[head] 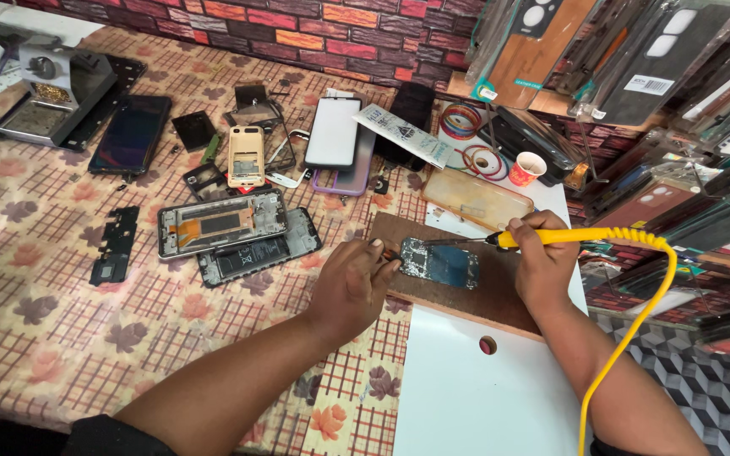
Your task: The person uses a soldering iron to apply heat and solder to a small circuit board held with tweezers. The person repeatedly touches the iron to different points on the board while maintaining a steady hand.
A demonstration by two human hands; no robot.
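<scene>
I'm looking down at the bench (86,321), where a small circuit board (438,263) lies flat on a brown wooden board (466,295), which seems to serve as a firm pad over the patterned cloth. My left hand (350,287) is curled, fingertips pressing a thin tool at the circuit board's left edge, I'd say to pin it steady. My right hand (542,266) is closed around a yellow soldering iron (551,238), held low like a pen so the tip can meet the work; its yellow cord (635,329) loops off past my wrist. The iron's long axis runs nearly level, left to right, tip pointing left toward the circuit board's upper edge. The circuit board's own long side runs the same way. Opened phones (221,221) lie well apart on the left.
</scene>
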